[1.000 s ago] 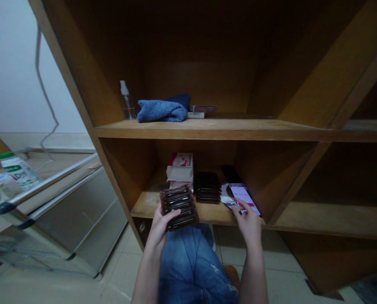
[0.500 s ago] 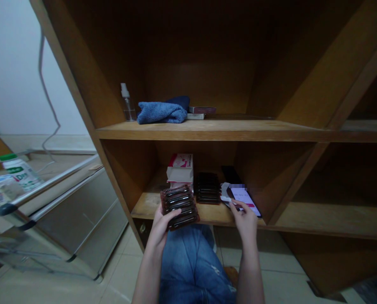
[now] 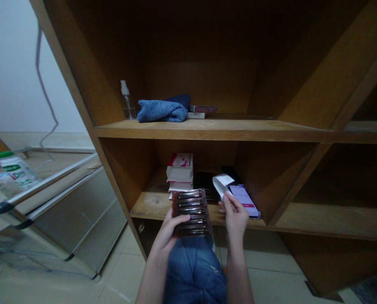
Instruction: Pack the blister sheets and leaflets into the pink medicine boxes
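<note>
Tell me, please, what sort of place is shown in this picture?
Probably an indoor storage corner, perhaps in a home: a wooden shelf unit holds a blue cloth and a spray bottle.

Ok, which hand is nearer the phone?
Right. The right hand is at the lower left edge of the phone, pinching the white strip. The left hand is well to the phone's left, holding the dark pack.
</note>
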The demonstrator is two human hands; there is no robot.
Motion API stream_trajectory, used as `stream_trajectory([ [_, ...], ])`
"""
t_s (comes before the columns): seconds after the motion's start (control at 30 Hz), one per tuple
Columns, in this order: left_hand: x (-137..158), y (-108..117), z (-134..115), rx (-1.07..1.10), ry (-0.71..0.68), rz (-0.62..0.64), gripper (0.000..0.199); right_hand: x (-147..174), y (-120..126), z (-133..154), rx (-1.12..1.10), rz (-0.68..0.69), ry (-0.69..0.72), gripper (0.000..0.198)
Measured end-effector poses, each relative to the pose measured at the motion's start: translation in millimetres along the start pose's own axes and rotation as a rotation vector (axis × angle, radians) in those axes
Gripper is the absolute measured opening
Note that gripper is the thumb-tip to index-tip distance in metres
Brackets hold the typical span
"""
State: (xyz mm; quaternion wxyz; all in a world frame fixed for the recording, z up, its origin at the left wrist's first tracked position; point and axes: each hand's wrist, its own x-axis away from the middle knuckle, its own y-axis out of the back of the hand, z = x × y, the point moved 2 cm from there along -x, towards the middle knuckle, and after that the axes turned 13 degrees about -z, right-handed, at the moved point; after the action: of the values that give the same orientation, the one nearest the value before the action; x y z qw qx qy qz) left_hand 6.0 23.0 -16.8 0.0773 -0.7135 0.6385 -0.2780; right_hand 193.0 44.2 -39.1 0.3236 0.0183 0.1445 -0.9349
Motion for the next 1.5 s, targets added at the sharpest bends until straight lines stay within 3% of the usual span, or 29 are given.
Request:
stream_trajectory([
  [0.17, 2, -4, 5, 0.045, 0.089, 0.003, 0.042, 30, -26, 3, -0.097, 0.371, -0.022, 0.059],
  [0.3, 1, 1, 3, 0.072, 0.096, -0.036, 0.041, 32, -25, 0, -0.087, 0.423, 0.018, 0.061],
  [0.53, -1, 5, 4, 0.16, 0.173, -0.064, 0.039, 25, -20, 9, 0.037, 0.534, 0.273, 0.056],
  [0.6, -2, 3, 4, 0.189, 0.192, -0.088, 0.038, 26, -20, 10, 0.04, 0.52, 0.278, 0.053],
  [0.73, -2, 1, 7, 0.176, 0.191, -0.124, 0.031, 27, -21, 9, 0.013, 0.379, 0.153, 0.041],
  [0.83, -3, 1, 9, 0.159, 0.188, -0.111, 0.025, 27, -23, 6, -0.022, 0.25, 0.067, 0.034],
  [0.93, -4, 2, 9, 0.135, 0.173, -0.086, 0.026, 27, -24, 2, -0.08, 0.206, 0.023, 0.031],
  [1.1, -3, 0, 9, 0.088, 0.152, -0.087, 0.031, 28, -28, -5, -0.164, 0.312, -0.073, 0.054],
  [1.3, -2, -3, 9, 0.107, 0.103, -0.096, 0.042, 30, -35, -14, -0.211, 0.41, -0.137, 0.026],
  [1.5, -6, 2, 11, 0.114, 0.03, -0.118, 0.048, 33, -37, -18, -0.215, 0.475, -0.157, 0.022],
])
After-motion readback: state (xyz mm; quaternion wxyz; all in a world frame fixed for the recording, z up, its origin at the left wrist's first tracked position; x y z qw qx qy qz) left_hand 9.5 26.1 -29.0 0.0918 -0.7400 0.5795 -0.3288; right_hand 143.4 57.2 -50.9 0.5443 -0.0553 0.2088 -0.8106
